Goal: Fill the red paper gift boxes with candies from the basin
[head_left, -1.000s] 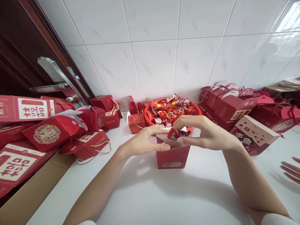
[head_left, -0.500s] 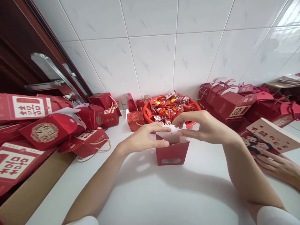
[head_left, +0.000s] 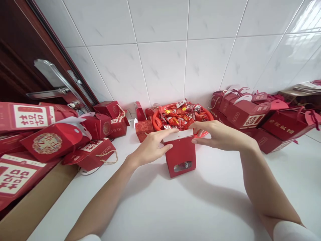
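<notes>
A red gift box (head_left: 181,151) stands a little tilted on the white table in front of me, an oval window low on its near side. Through the window shows something small and patterned that I cannot make out. My left hand (head_left: 151,145) grips the upper left of the box, thumb on the near side and fingers along the top. On the upper right corner, my right hand (head_left: 217,135) holds with thumb and index finger. A white flap (head_left: 178,135) lies across the top between them. Just behind is a red basin (head_left: 211,115) of wrapped candies (head_left: 182,115).
Finished-looking red boxes (head_left: 47,140) are heaped at the left over a brown cardboard edge (head_left: 45,197). More red boxes (head_left: 250,110) are stacked at the right. A tiled wall (head_left: 160,67) closes the back, and a door handle (head_left: 50,92) juts out at upper left.
The box's top now has its white flap across it, and the box has tilted. My hands have closed in on its upper corners. Another person's hand and a printed card have left the right side.
</notes>
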Demonstrator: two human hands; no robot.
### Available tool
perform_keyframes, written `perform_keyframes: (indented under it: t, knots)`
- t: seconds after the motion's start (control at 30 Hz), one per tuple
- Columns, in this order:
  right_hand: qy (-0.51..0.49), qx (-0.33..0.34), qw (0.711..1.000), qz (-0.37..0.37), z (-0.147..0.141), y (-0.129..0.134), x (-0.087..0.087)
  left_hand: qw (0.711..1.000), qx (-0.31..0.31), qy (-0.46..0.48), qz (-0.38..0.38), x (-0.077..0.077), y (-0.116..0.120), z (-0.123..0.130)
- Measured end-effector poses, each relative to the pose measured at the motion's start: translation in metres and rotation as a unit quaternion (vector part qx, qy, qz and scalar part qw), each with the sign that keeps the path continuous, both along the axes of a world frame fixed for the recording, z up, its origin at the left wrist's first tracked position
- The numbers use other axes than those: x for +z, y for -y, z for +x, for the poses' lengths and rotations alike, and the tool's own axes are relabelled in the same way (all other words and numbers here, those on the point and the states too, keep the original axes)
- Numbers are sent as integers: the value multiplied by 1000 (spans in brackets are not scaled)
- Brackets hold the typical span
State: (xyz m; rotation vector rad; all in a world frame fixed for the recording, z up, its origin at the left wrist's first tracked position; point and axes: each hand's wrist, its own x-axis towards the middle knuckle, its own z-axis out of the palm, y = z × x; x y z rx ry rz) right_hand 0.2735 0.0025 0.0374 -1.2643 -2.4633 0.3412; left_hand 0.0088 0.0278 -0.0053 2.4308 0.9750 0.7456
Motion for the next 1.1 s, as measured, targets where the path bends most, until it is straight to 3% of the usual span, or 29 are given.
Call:
perform_keyframes:
  t: [0.13, 0.33, 0.53, 0.73, 0.83, 0.97, 1.03, 1.1]
  knots:
    - [3, -6, 1000, -18, -2, 1, 0, 1000, 12, 15, 10, -4, -3, 1]
    - [25, 21, 999, -37, -8, -2, -1, 999, -32, 10, 34, -3, -5, 0]
    - [38, -32, 998, -22, -16, -10, -9, 999, -41, -14, -30, 4, -4, -2]
    - [62, 10, 996, -67, -20, -17, -13, 994, -62, -4, -88, 5, -5, -5]
    - [27, 30, 997, -72, -18, -22, -19, 993, -64, 10, -102, 2, -9, -7]
    - [-97, 75, 989, -80, -6, -17, -36, 986, -51, 23, -155, 0, -12, -8]
    - [-160, 64, 978, -117, 7, -4, -42, 980, -65, 29, -186, -2, -12, -8]
    - [-207, 10, 969, -133, 28, 16, -44, 979, -77, 23, -186, -4, -13, -7]
